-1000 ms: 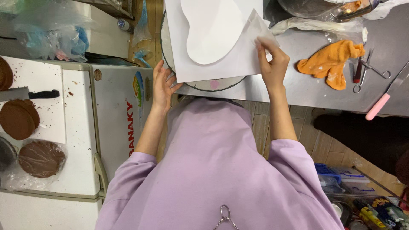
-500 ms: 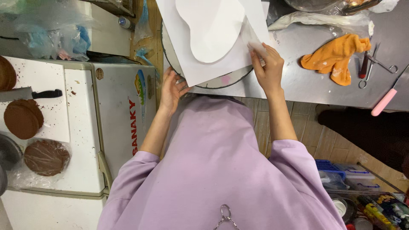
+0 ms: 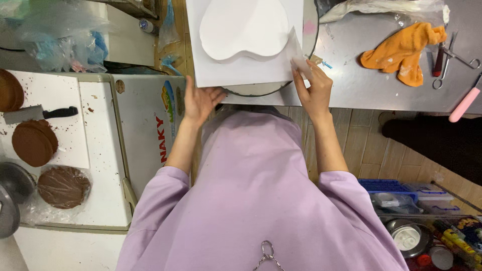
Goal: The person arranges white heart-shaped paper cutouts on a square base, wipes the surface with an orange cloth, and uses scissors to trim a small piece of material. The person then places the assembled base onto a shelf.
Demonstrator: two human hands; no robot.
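Note:
A white heart-shaped cake (image 3: 243, 27) sits on a white square board (image 3: 236, 73), which rests on a round turntable (image 3: 256, 90) at the edge of a steel counter. My right hand (image 3: 314, 90) pinches a thin translucent scraper sheet (image 3: 296, 50) that stands against the cake's right side. Spread flat, my left hand (image 3: 198, 100) touches the board's near left edge and holds nothing. My purple shirt fills the lower part of the head view.
An orange cloth (image 3: 404, 47), scissors (image 3: 454, 57) and a pink-handled tool (image 3: 464, 104) lie on the counter at right. Left, a white unit carries brown cake rounds (image 3: 34, 143), a wrapped round (image 3: 63, 186) and a knife (image 3: 40, 114). Crates stand at lower right.
The board and cake have turned on the turntable. My right hand shifted from the board's corner to the cake's side with the sheet. My left hand stayed at the near edge.

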